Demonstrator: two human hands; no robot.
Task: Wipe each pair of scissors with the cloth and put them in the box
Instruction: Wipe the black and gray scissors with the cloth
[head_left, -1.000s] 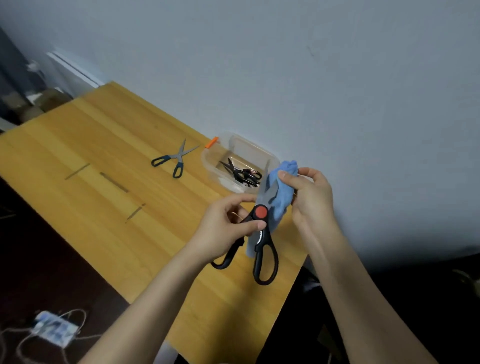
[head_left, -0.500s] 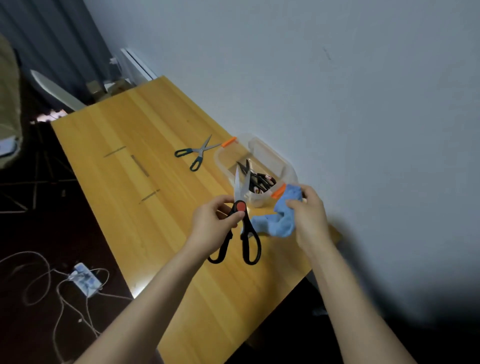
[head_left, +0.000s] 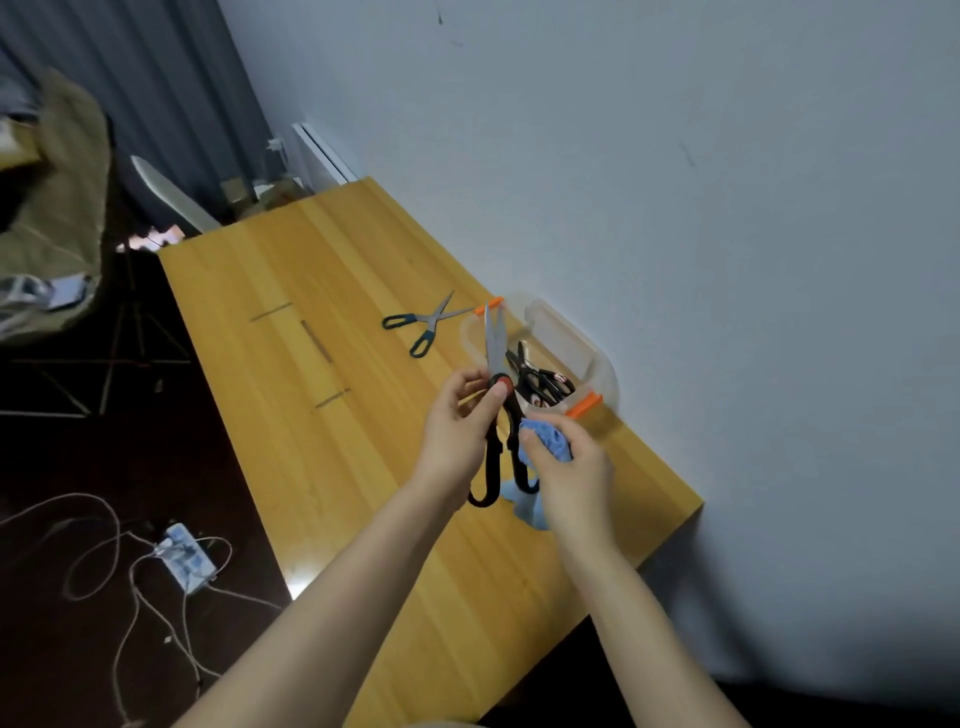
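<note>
My left hand (head_left: 457, 441) pinches a pair of black-handled scissors (head_left: 497, 358) at their red pivot, blades pointing up and away over the box. My right hand (head_left: 569, 470) grips a crumpled blue cloth (head_left: 545, 441) against the right handle loop. A clear plastic box (head_left: 582, 345) with orange clips stands by the wall and holds black scissors (head_left: 543, 382). Another pair with dark teal handles (head_left: 426, 325) lies open on the wooden table (head_left: 311, 415), left of the box.
The table's right end lies just past my right hand, and its near edge runs along a dark floor. A power strip with cables (head_left: 184, 558) lies on the floor to the left. The wall rises directly behind the box.
My right hand brought the cloth down from the blade tips to the handle loops. The scissors stayed upright in my left hand. The camera view swung left.
</note>
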